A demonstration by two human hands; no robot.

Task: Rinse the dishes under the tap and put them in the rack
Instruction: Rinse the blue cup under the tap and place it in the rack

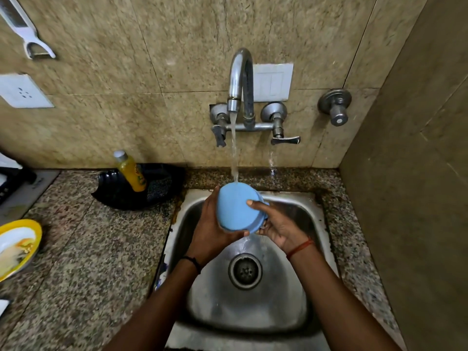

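We have the blue plastic bowl (236,209) under the tap (239,79) stream | left hand (211,229) and right hand (277,225) both clasp it | light, wet, slippery, we reckon | take its rim.

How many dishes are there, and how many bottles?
Bowls: 1, the blue bowl, held by the left hand and right hand under the tap.
Plates: 1, the yellow plate on the counter.
Bottles: 1, the yellow bottle.
Total: 3
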